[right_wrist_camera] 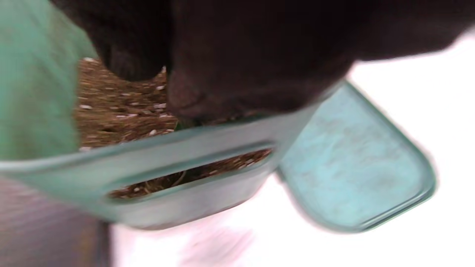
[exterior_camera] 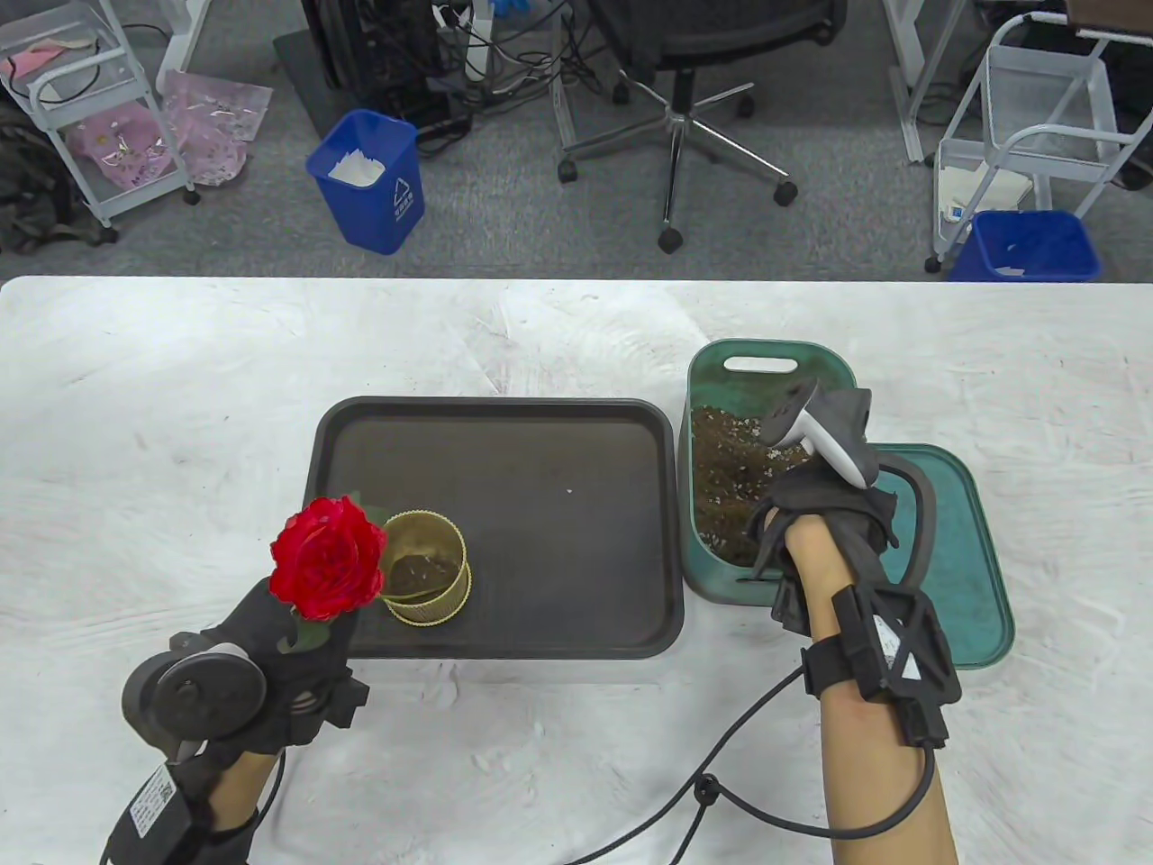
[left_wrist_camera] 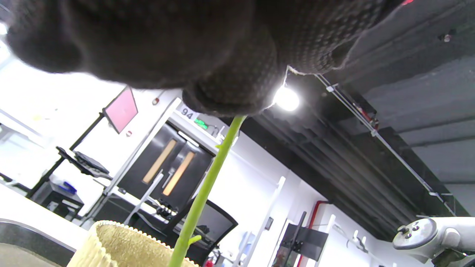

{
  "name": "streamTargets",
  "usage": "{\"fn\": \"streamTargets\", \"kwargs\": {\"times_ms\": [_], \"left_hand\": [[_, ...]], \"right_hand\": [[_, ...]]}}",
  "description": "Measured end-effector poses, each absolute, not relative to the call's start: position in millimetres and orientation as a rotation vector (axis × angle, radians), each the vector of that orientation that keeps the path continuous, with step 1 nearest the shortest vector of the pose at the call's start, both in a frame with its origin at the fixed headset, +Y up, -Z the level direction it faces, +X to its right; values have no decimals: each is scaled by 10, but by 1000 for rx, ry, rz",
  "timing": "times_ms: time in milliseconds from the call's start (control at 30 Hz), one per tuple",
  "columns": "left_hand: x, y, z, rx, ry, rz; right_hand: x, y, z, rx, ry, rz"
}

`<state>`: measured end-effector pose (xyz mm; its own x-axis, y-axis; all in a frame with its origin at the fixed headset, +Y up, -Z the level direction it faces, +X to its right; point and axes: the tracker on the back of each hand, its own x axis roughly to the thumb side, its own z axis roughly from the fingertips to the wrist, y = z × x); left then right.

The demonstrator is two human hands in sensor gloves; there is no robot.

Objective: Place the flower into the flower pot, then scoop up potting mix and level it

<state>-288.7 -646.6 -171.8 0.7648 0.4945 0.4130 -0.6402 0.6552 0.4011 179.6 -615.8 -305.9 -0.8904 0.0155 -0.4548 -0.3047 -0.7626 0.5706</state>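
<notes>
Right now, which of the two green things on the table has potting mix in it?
The deep green bin beside the tray; the right hand reaches into it. The flat green lid is bare.

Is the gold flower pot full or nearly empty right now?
Nearly empty. The gold flower pot on the dark tray shows bare inner wall and only a thin layer of potting mix at its bottom.

Dark tray (exterior_camera: 540,432) on white table (exterior_camera: 180,405). Beyond table: office chair (exterior_camera: 694,99), two blue bins (exterior_camera: 369,180) (exterior_camera: 1027,245), two white wire carts (exterior_camera: 72,99) (exterior_camera: 1045,117), pink bags (exterior_camera: 212,122).
</notes>
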Motion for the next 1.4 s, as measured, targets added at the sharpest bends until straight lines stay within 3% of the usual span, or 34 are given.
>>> {"fn": "streamTargets", "kwargs": {"times_ms": [633, 1400], "left_hand": [[-2870, -6469, -1711, 560, -287, 647], [-2854, -6475, -1713, 553, -289, 647]], "right_hand": [[1915, -6335, -3067, -630, 851, 2438], [2177, -6369, -2995, -652, 499, 2045]]}}
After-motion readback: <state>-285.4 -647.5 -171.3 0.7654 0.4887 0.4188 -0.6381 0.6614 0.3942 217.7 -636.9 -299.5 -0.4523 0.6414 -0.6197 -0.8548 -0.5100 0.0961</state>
